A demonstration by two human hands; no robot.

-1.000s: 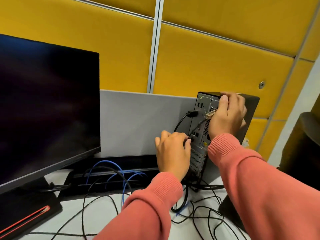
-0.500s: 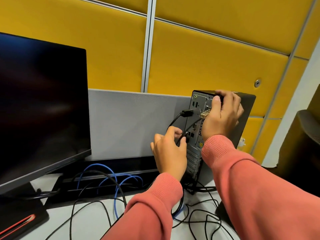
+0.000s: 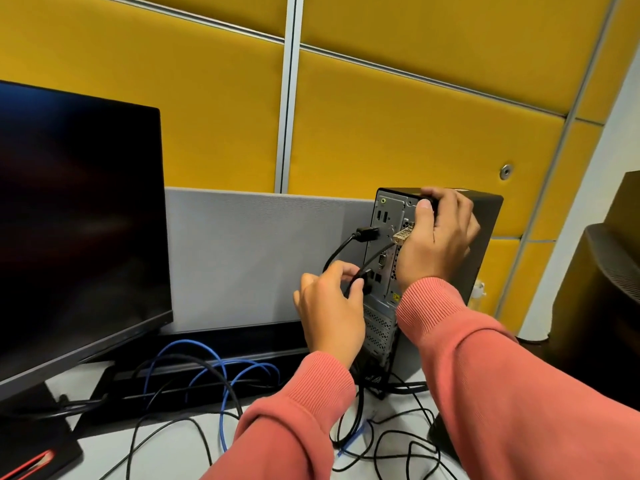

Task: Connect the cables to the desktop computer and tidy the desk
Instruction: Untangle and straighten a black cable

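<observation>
A black desktop tower stands at the back right of the desk, its grey rear port panel facing left. My right hand grips the tower's top rear corner, with a loose metal-shelled connector against its palm. My left hand pinches a black cable plug at the lower ports. Another black plug sits in a port higher up. Loose black cables lie tangled on the white desk.
A large dark monitor fills the left, on a black stand with a red stripe. Blue cables loop over a black cable tray below a grey divider. Yellow wall panels stand behind. A dark chair is at the right.
The view has shifted slightly. My left hand has drawn back a little from the port panel with the cable plug still pinched. My right hand stays on the tower's top corner.
</observation>
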